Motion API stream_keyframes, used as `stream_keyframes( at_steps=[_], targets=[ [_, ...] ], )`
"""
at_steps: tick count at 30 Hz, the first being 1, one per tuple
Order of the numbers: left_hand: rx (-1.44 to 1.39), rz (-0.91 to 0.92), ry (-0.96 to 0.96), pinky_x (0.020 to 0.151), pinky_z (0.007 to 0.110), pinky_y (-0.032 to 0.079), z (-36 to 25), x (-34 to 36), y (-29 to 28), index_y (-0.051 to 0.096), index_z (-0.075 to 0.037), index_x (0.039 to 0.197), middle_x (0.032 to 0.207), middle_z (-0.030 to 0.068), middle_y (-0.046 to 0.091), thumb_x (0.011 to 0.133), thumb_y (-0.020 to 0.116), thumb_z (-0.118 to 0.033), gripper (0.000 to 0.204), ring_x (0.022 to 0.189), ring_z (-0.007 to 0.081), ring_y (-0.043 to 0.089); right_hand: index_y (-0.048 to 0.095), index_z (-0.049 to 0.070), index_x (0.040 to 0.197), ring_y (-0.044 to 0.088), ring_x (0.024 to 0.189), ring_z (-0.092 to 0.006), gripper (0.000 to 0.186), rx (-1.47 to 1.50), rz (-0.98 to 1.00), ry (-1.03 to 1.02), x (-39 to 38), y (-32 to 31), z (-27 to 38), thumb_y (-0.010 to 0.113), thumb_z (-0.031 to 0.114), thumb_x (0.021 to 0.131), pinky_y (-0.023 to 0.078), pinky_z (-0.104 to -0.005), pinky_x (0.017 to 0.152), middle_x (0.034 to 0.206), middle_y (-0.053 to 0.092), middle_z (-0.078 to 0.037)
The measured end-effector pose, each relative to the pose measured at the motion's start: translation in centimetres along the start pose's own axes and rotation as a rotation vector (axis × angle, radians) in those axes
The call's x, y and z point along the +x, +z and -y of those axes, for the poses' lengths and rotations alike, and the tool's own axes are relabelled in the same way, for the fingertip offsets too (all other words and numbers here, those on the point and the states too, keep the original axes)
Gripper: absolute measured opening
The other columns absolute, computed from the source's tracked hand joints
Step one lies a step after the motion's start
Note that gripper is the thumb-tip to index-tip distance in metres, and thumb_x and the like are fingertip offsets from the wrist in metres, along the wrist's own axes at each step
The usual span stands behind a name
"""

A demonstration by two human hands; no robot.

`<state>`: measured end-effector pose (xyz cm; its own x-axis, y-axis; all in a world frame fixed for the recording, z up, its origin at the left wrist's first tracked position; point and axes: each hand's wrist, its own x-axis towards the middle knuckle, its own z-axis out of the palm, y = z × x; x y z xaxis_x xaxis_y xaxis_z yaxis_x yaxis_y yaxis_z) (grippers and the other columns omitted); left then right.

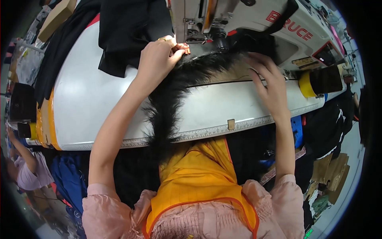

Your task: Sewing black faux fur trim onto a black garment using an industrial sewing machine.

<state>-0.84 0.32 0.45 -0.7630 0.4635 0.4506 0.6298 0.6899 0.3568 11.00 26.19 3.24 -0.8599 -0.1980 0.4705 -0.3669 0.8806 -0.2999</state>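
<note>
Black fur trim [205, 67] runs across the sewing machine's bed and hangs over the table's front edge. My left hand [157, 57] is closed in a pinch just left of the needle area, with a small orange-red piece [187, 48] at its fingertips; its kind is unclear. Black fabric [125, 34] lies beneath and beyond that hand. To the right, my right hand [268, 77] rests near the far end of the trim, fingers curved and apart. Its fingertips are slightly blurred, and whether they touch the fur is unclear. The sewing machine [217, 34] stands over the trim.
A measuring tape strip [203, 132] lines the front edge of the white table [87, 99]. A black and yellow cylinder [308, 83] sits at the right end. Dark garments [324, 127] hang at the right. Another person's arm [26, 153] shows at far left.
</note>
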Motion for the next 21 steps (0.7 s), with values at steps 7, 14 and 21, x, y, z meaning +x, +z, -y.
stream_keyframes(
  at_steps=[7, 14, 21],
  targets=[
    [-0.172, 0.014, -0.058, 0.06, 0.033, 0.044, -0.3, 0.0, 0.3, 0.068, -0.007, 0.08, 0.071, 0.0051, 0.061, 0.074, 0.066, -0.016, 0.011, 0.062, 0.0222, 0.057, 0.066, 0.006, 0.094, 0.053, 0.066, -0.0089, 0.012, 0.271, 0.149, 0.02, 6.8, 6.2, -0.3, 0.058, 0.006, 0.085, 0.042, -0.0209, 0.059, 0.079, 0.062, -0.002],
    [-0.1, -0.032, -0.014, 0.069, 0.033, 0.045, 0.1, -0.3, 0.5, 0.065, -0.006, 0.076, 0.071, 0.0046, 0.061, 0.073, 0.065, -0.015, 0.01, 0.066, 0.0237, 0.059, 0.069, 0.014, 0.1, 0.052, 0.065, -0.0059, 0.02, 0.336, 0.104, 0.085, 6.4, 9.2, -0.3, 0.061, 0.027, 0.087, 0.042, -0.0208, 0.06, 0.078, 0.065, 0.0],
    [-0.081, -0.104, 0.042, 0.062, 0.034, 0.046, 0.2, -0.4, 1.0, 0.062, -0.005, 0.074, 0.073, 0.0052, 0.062, 0.072, 0.066, -0.014, 0.01, 0.062, 0.0239, 0.059, 0.068, 0.013, 0.099, 0.062, 0.078, -0.0114, 0.02, 0.282, 0.123, 0.069, 6.4, 9.0, -0.4, 0.059, 0.026, 0.087, 0.046, -0.0242, 0.071, 0.088, 0.068, -0.003]
  ],
)
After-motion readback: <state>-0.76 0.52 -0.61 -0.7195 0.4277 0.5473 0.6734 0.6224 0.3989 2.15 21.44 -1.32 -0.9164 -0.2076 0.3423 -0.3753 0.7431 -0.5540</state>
